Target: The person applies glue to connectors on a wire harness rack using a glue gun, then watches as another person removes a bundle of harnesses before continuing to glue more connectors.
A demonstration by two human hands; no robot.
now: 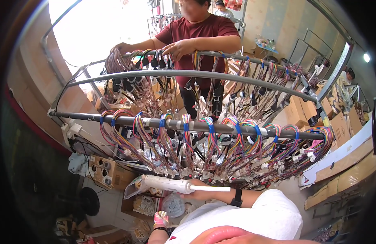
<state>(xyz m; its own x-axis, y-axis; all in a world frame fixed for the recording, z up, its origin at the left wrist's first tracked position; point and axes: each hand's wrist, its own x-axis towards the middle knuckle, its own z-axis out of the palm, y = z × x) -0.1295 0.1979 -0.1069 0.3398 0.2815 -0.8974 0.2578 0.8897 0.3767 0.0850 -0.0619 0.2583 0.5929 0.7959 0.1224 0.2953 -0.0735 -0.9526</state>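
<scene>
My left hand (pixel 161 219), in a pink and white glove with bare fingertips, is low in the picture beside my white shirt. Its fingers look curled together; whatever they may hold is hidden. My right arm, with a black band at the wrist, reaches leftward across the front of me. A white cartridge-like tube (pixel 167 184) with a long thin nozzle lies across my right hand (pixel 200 192). Its fingers are hidden, and whether it grips the tube is unclear. Just beyond, bundles of coloured wires (pixel 186 127) with blue ties and white connectors hang from a grey rail (pixel 151 122).
Across the rack, a person in a dark red shirt (pixel 206 34) handles wires on the far rail (pixel 253 58). A bare middle bar (pixel 196 73) runs between. Cardboard boxes (pixel 114 173) stand at lower left, with a clear plastic bag (pixel 173 205) nearby. More cartons (pixel 300 110) are right.
</scene>
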